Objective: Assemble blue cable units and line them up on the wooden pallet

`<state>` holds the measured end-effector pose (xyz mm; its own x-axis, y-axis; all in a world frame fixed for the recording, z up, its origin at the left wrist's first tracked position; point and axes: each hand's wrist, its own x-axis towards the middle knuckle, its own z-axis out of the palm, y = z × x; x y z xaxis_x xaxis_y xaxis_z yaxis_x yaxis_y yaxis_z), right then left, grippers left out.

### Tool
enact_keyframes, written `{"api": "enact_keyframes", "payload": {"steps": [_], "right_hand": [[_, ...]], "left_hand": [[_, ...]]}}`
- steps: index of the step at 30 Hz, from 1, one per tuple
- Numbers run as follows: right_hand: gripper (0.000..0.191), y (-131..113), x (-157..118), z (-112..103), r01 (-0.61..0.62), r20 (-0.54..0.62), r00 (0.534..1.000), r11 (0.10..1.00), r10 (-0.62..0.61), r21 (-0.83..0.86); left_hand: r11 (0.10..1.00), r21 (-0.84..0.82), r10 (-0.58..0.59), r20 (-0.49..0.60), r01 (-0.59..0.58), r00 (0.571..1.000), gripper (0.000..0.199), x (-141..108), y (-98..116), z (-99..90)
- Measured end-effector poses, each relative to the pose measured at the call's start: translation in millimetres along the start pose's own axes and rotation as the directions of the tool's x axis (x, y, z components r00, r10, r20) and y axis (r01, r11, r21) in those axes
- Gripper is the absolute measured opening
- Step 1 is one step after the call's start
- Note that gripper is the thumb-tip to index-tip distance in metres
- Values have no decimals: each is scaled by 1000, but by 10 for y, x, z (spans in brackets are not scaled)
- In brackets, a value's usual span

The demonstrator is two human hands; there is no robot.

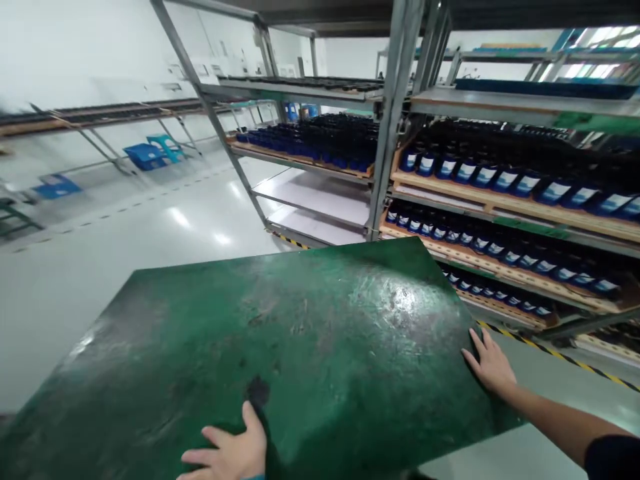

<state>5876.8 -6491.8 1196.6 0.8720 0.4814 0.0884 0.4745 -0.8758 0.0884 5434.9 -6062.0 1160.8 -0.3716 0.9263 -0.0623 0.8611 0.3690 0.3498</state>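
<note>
A large green tabletop (300,333) with dark stains and scuffs fills the lower part of the view. My left hand (233,447) is over its near edge at bottom centre, fingers spread and holding nothing. At the right edge of the tabletop my right hand (487,363) rests on the surface, with its fingers apart and nothing in them.
Metal racks (395,113) stand beyond the tabletop, with rows of blue labelled containers (505,179) on wooden boards. Black-and-yellow tape (565,357) runs along the floor by the rack. Blue stools (145,157) and a long bench (100,117) are at the left.
</note>
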Motion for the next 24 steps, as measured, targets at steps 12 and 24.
{"api": "enact_keyframes", "payload": {"steps": [12, 24], "right_hand": [[86, -2702, 361, -81, -155, 24, 987, 987, 156, -30], [99, -4559, 747, -246, -248, 19, 969, 957, 248, 153]], "left_hand": [[969, -76, 236, 13, -234, 972, 75, 2920, 747, 362], [958, -68, 283, 66, -279, 957, 63, 5124, 1361, 235]]}}
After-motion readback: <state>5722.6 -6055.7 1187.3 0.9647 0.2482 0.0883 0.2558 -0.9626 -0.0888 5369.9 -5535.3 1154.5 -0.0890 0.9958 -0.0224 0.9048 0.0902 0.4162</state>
